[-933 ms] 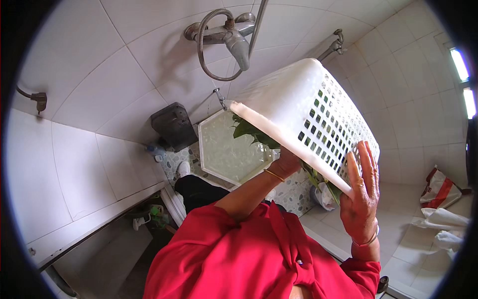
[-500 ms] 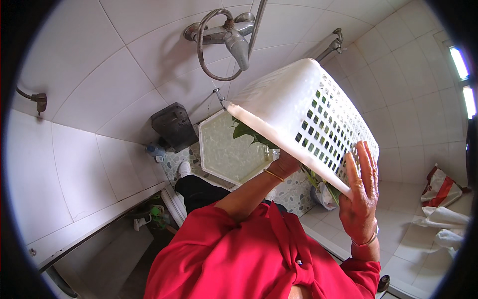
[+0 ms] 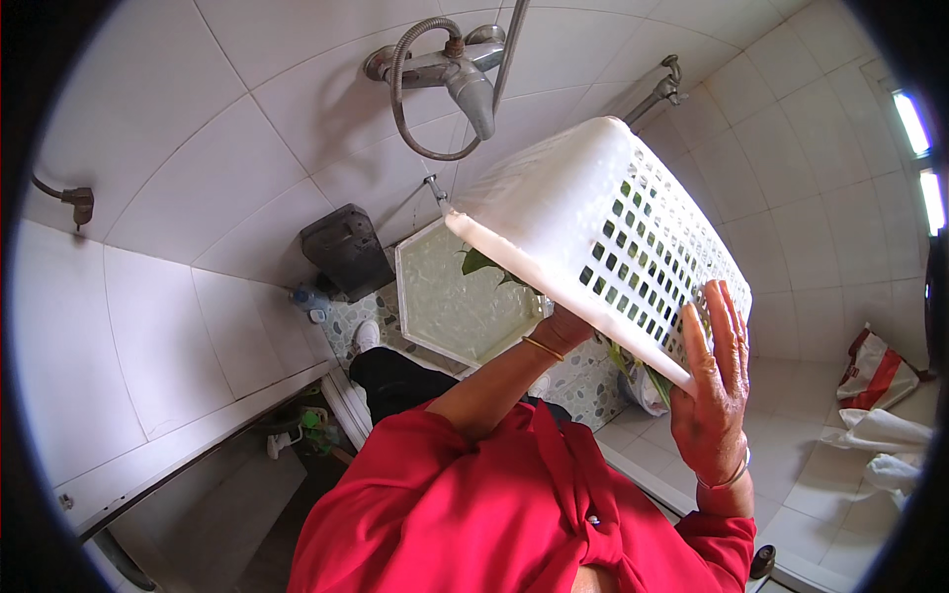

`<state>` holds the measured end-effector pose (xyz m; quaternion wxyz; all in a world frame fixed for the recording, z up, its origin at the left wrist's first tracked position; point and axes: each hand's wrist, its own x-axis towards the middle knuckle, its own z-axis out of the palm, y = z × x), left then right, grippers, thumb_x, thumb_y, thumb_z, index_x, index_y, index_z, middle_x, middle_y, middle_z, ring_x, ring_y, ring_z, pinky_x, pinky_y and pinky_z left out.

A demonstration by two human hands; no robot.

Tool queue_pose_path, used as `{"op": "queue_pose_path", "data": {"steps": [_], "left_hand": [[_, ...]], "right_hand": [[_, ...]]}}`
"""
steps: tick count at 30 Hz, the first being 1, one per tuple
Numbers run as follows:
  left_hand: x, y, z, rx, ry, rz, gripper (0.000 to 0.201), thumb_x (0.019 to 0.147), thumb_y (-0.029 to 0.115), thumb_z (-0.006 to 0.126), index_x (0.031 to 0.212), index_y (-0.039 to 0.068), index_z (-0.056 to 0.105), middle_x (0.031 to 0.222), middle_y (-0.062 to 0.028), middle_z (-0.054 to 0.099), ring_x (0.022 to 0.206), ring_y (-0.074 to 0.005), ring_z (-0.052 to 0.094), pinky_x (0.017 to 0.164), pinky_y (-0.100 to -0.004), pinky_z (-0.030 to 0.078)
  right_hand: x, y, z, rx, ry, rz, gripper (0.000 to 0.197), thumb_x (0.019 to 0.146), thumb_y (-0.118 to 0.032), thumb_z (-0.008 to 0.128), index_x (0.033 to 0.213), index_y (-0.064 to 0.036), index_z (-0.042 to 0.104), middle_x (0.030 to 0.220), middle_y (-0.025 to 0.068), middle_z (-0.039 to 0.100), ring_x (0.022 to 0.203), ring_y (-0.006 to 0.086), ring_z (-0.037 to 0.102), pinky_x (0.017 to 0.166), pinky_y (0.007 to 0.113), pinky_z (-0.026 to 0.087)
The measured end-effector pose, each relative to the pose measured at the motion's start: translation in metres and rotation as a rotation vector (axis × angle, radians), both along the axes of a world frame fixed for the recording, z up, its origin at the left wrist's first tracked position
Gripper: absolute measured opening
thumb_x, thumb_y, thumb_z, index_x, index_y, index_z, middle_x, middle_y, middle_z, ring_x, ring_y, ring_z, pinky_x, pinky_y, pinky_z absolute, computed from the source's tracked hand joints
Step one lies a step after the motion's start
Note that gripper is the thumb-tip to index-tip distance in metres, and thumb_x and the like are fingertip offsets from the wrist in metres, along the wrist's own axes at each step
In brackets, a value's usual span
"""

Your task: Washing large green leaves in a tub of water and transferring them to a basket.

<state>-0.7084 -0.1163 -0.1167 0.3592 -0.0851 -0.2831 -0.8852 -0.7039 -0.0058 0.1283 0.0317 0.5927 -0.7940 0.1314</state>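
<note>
A white plastic basket is tilted on its side in front of me, with its open mouth turned down toward me. Green leaves poke out under its rim, and more greenery shows through the square holes. My left hand reaches in beneath the rim; its fingers are hidden inside the basket. My right hand grips the rim at the near right corner, its long fingers laid along the holed side and its thumb out of sight. Below stands a pale tub of rippling water.
Above the basket a metal shower mixer with a coiled hose juts from the tiled wall, and a second tap sits to its right. A dark box stands left of the tub. A white bucket and bags are at right.
The basket has tipped slightly, and fewer leaves show under its rim. The water in the tub ripples more. Both hands have kept nearly the same places.
</note>
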Motion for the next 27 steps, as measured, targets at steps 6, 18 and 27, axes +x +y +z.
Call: {"op": "queue_pose_path", "data": {"steps": [6,18,27], "left_hand": [[0.0036,-0.0011,-0.0006,0.028,0.025,-0.027,0.039,0.093,0.03,0.036,0.121,0.002,0.036,0.115,-0.0069,0.046,0.104,-0.015,0.045,0.091,-0.032,0.037],[-0.0007,-0.0015,0.0003,0.088,0.073,-0.075,0.039,0.093,0.029,0.035,0.121,0.002,0.036,0.116,-0.0071,0.045,0.104,-0.015,0.045,0.091,-0.0319,0.037],[0.0007,-0.0036,0.0017,0.131,0.115,-0.106,0.039,0.093,0.029,0.035,0.121,0.002,0.035,0.116,-0.0073,0.045,0.105,-0.015,0.044,0.092,-0.0319,0.037]], "right_hand": [[-0.0018,0.0002,-0.0021,-0.002,0.002,-0.004,0.051,0.072,0.004,0.045,0.123,-0.001,0.044,0.133,0.0245,0.032,0.125,0.0386,0.03,0.103,0.047,0.017],[-0.0049,0.0012,-0.0034,-0.007,0.006,0.0,0.05,0.073,0.003,0.046,0.123,-0.0015,0.044,0.133,0.0241,0.032,0.124,0.0392,0.031,0.103,0.048,0.017],[-0.0041,-0.0017,-0.0011,0.011,0.003,-0.015,0.05,0.073,0.002,0.046,0.123,-0.0016,0.044,0.133,0.024,0.032,0.125,0.0391,0.03,0.102,0.049,0.018]]}}
